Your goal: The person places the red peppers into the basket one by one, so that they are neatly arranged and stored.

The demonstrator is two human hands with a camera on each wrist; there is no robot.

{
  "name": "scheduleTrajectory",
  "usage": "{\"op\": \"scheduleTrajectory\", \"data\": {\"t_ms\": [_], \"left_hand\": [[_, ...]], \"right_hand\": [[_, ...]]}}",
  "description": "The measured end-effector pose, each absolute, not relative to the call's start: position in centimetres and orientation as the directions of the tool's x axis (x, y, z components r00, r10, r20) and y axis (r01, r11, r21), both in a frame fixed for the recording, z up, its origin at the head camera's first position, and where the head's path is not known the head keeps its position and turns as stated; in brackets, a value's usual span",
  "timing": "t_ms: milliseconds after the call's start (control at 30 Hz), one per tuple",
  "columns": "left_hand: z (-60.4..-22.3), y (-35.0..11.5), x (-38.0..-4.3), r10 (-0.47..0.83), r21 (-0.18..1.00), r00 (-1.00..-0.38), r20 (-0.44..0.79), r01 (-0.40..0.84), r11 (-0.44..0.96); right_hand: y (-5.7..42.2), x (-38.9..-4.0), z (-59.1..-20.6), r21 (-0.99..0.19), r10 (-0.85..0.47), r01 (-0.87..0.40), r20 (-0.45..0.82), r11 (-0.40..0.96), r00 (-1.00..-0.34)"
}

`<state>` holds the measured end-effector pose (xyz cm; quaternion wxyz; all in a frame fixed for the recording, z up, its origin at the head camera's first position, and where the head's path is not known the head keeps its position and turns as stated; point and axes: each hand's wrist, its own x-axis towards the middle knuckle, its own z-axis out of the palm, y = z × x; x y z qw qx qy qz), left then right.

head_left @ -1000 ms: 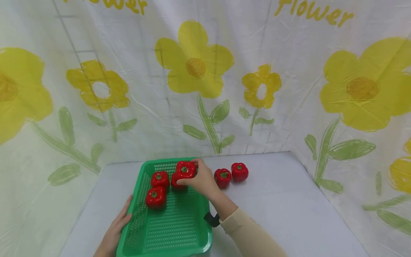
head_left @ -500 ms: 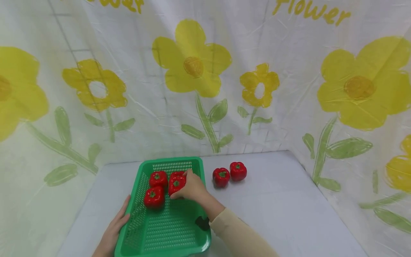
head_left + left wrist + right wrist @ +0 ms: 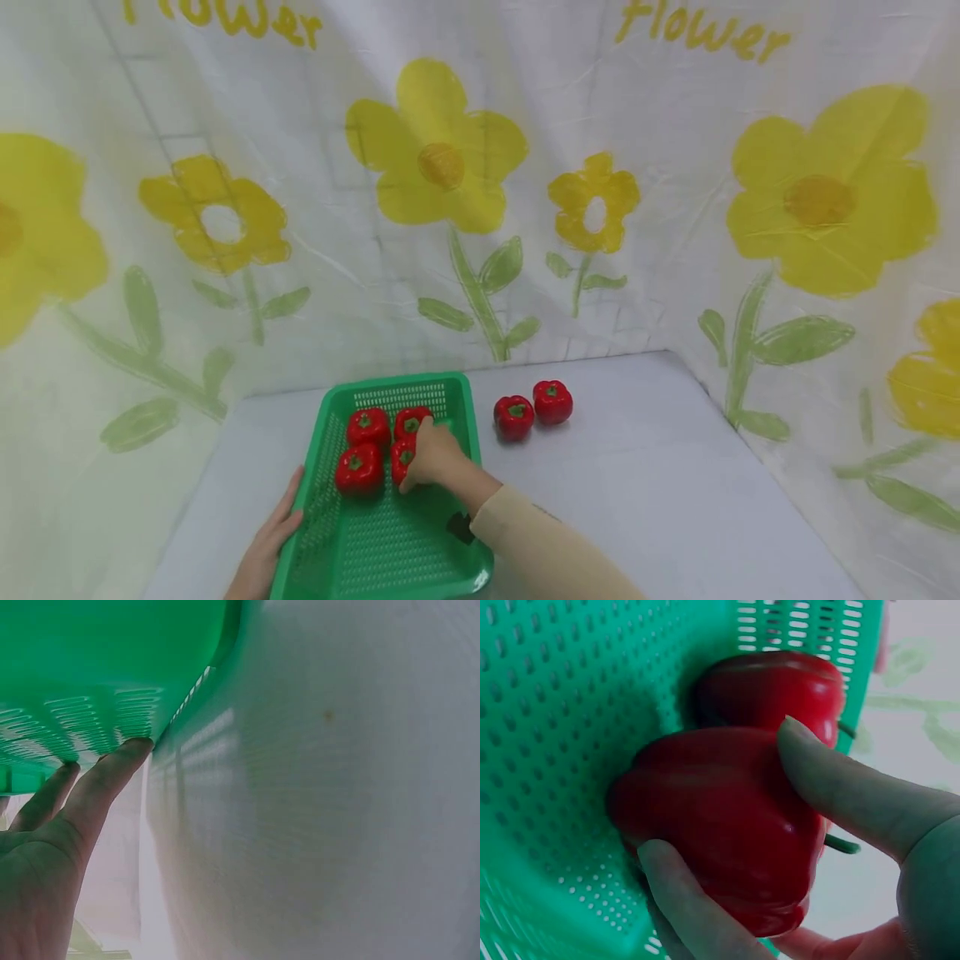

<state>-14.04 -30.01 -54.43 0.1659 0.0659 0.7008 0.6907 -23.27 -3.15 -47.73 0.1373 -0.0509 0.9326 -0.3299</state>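
My right hand (image 3: pixel 437 454) grips a red bell pepper (image 3: pixel 720 817) low inside the green basket (image 3: pixel 397 542). Its thumb and fingers lie on opposite sides of that pepper, as the right wrist view shows. Another red bell pepper (image 3: pixel 408 421) sits just behind the held one. To the left, a back pepper (image 3: pixel 367 427) and a front pepper (image 3: pixel 358 471) stand in the basket. Against the basket's left outer side rests my left hand (image 3: pixel 268 537). In the left wrist view its straight fingers (image 3: pixel 105 784) touch the slotted green wall.
Two more red bell peppers, a nearer one (image 3: pixel 513 418) and a farther one (image 3: pixel 552 402), stand on the white table (image 3: pixel 637 483) right of the basket. A curtain (image 3: pixel 330 317) with painted yellow flowers hangs behind the table.
My right hand has lowered its pepper into the basket and brought it toward the front, before the rear right pepper. The left hand stays at the basket's side. The head view has shifted slightly.
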Motion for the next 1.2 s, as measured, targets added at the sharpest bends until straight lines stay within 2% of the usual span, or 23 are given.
{"op": "scheduleTrajectory", "data": {"t_ms": [267,567,967,1200], "left_hand": [[-54.4,-29.8,-13.6,0.236,0.962,-0.934,-0.270,-0.269,0.035],[-54.6,-29.5,-13.9,0.287,0.973,-0.932,-0.223,-0.229,0.013],[-54.6,-30.1,-14.2,0.256,0.983,-0.953,-0.159,-0.129,0.131],[-54.6,-29.7,-14.2,0.268,0.973,-0.936,-0.229,-0.228,0.034]], "right_hand": [[-4.1,-23.2,-48.9,-0.554,-0.191,-0.027,-0.239,0.832,-0.952],[-3.9,-23.2,-48.3,-0.574,-0.169,-0.004,-0.235,0.819,-0.957],[-3.1,-23.0,-47.3,-0.602,-0.192,-0.041,-0.190,0.798,-0.963],[-2.8,-22.9,-46.9,-0.607,-0.203,-0.055,-0.179,0.793,-0.963]]}}
